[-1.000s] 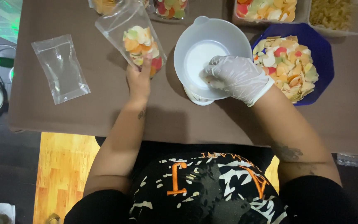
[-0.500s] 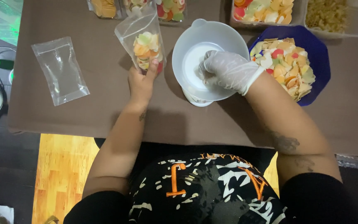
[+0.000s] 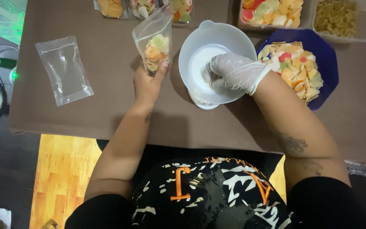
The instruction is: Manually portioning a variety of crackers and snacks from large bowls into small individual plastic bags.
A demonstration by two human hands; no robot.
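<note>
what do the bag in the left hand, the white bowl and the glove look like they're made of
Bag: thin clear plastic film, glossy; the coloured chips show through it. White bowl: probably moulded plastic, smooth with a soft sheen and a thin rim. Glove on the right hand: thin whitish disposable rubber or plastic, wrinkled and faintly translucent.

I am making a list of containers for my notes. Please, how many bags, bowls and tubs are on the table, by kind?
Clear plastic bags: 5, namely held bag, empty bag and 3 filled bags
Bowls: 2, white bowl and blue bowl
Clear tubs: 2
Total: 9
</note>
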